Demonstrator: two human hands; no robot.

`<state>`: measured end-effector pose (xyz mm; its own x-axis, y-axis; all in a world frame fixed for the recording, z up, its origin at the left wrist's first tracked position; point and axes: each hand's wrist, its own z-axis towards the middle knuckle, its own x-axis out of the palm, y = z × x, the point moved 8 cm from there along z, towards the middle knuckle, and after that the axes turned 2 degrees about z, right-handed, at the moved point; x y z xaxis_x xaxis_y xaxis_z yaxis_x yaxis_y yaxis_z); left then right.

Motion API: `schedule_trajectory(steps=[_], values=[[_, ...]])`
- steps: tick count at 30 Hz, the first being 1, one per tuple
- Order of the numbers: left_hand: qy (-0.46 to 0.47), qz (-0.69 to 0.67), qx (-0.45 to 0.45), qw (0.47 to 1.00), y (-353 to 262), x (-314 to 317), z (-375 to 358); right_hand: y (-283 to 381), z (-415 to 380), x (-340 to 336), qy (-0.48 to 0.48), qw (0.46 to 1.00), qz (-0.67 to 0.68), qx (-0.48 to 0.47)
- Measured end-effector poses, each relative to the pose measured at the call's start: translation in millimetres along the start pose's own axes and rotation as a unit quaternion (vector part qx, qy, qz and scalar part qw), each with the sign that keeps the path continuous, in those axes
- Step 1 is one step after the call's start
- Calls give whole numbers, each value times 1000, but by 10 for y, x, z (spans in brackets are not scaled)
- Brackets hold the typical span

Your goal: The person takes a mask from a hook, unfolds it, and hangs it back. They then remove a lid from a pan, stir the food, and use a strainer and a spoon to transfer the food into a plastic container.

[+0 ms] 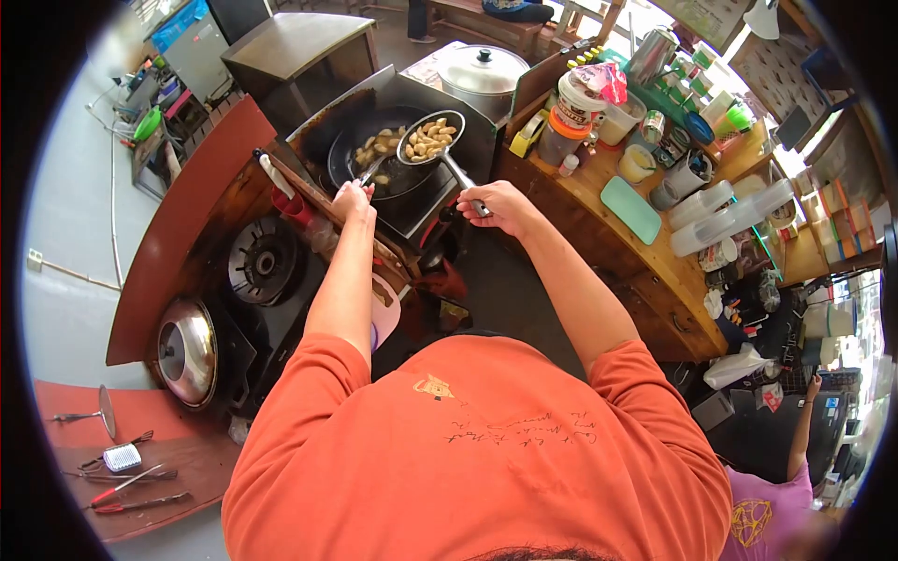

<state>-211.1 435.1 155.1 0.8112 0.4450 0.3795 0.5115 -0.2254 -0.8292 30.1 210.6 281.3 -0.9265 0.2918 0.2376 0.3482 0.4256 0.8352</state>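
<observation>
My right hand (500, 208) is closed round the handle of a round strainer (456, 150), which holds pale brown fried pieces (430, 140) over the right side of a dark wok (341, 159). My left hand (354, 200) is closed round the handle of a metal utensil (373, 170) whose far end reaches into the wok. More brown pieces (382, 145) lie in the oil there, beside the strainer.
A lidded pot (482, 70) stands behind the wok. At the right, a wooden counter (585, 201) bears tubs, bottles and a green tray (630, 210). A burner (265, 262) and a domed lid (187, 352) are at the left. Another person's pink shirt (772, 510) shows lower right.
</observation>
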Motion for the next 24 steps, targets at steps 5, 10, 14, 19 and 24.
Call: schedule_trajectory(steps=[5, 10, 14, 19, 24], values=[[-1, -35, -40, 999, 51, 45, 74, -41, 80, 118, -12, 999, -37, 15], [1, -38, -44, 998, 13, 45, 122, -83, 173, 193, -23, 998, -51, 24], [12, -41, -25, 999, -151, -22, 125, -121, 294, 234, -16, 998, -55, 23], [42, -19, 4, 999, -486, -135, 37, -213, 528, 262, -7, 998, -51, 23], [104, 28, 38, 993, -765, -159, -187, -318, 706, 327, -2, 999, -30, 22]])
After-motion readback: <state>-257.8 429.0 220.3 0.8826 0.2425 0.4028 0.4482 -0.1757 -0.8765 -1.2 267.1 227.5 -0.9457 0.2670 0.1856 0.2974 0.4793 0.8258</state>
